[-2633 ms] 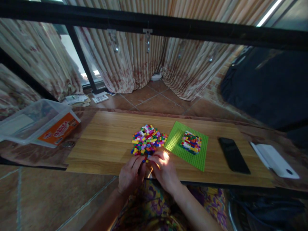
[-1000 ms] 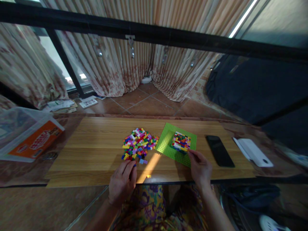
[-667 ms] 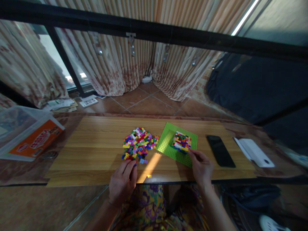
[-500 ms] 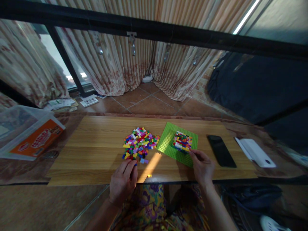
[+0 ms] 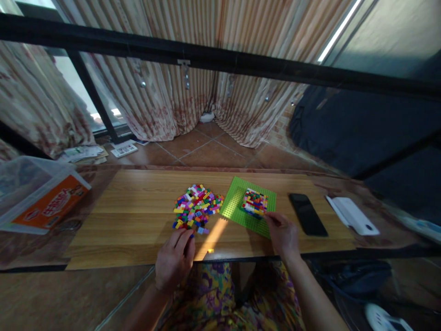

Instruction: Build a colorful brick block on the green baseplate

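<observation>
My left hand (image 5: 174, 257) is closed at the near edge of a loose pile of small coloured toy bricks (image 5: 196, 206). A blue brick (image 5: 192, 236) shows between its thumb and fingertips. On a green studded baseplate (image 5: 232, 197) sits a low, squarish build of multicoloured bricks (image 5: 255, 201). The pinched fingers of my right hand (image 5: 284, 233) touch the near right corner of that build; whatever lies between the fingertips is hidden. A single yellow brick (image 5: 211, 251) lies near the table's front edge, between my hands.
A black phone (image 5: 308, 214) lies on the wooden table (image 5: 120, 216) right of the baseplate. Further right is a white flat object (image 5: 354, 216). At the far left stands a clear plastic box (image 5: 44, 197) with an orange label. A dark metal bar (image 5: 206, 50) crosses above, before curtains.
The view has shifted slightly, so the table and things on it appear a little further left. Both hands keep almost the same poses and places relative to the bricks.
</observation>
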The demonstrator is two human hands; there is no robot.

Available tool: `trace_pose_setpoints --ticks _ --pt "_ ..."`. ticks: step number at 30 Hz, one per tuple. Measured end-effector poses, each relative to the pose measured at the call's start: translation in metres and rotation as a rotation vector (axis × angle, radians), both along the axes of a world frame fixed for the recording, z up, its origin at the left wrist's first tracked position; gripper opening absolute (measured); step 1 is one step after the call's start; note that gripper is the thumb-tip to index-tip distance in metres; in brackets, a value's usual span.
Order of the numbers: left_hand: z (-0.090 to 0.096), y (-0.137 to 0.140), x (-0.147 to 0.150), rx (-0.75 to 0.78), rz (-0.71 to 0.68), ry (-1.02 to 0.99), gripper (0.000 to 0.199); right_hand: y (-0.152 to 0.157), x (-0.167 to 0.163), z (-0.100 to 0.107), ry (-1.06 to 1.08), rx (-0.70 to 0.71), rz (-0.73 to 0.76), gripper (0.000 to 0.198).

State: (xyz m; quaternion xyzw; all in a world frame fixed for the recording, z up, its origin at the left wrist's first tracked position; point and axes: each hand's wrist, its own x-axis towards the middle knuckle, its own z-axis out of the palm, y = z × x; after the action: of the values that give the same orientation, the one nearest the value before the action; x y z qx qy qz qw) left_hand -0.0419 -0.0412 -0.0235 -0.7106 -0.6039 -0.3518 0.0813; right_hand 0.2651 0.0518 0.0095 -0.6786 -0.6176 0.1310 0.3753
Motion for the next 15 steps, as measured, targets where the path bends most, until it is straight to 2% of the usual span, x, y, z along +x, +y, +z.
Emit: trace_pose_setpoints --ticks 5,9,11,14,15 --pt "0.002 0.0 -0.001 -0.042 -0.003 -0.089 0.019 -0.009 -0.004 0.001 -0.049 0.059 0.013 0.037" --pt "0.012 -0.001 -0.004 -0.16 -0.05 -0.365 0.021 -0.03 -0.032 0.009 0.129 0.043 0.035 0.034" --pt "0.021 -0.002 -0.003 -0.208 -0.077 -0.538 0.023 -0.042 -0.056 0.016 0.285 -0.002 0.134 0.031" --pt "0.037 -0.005 0.003 -0.25 -0.113 -0.727 0.025 -0.057 -0.095 0.029 0.44 -0.102 0.409 0.028" --pt "0.043 -0.006 0.005 -0.267 -0.14 -0.767 0.026 -0.06 -0.106 0.032 0.491 -0.128 0.461 0.028"
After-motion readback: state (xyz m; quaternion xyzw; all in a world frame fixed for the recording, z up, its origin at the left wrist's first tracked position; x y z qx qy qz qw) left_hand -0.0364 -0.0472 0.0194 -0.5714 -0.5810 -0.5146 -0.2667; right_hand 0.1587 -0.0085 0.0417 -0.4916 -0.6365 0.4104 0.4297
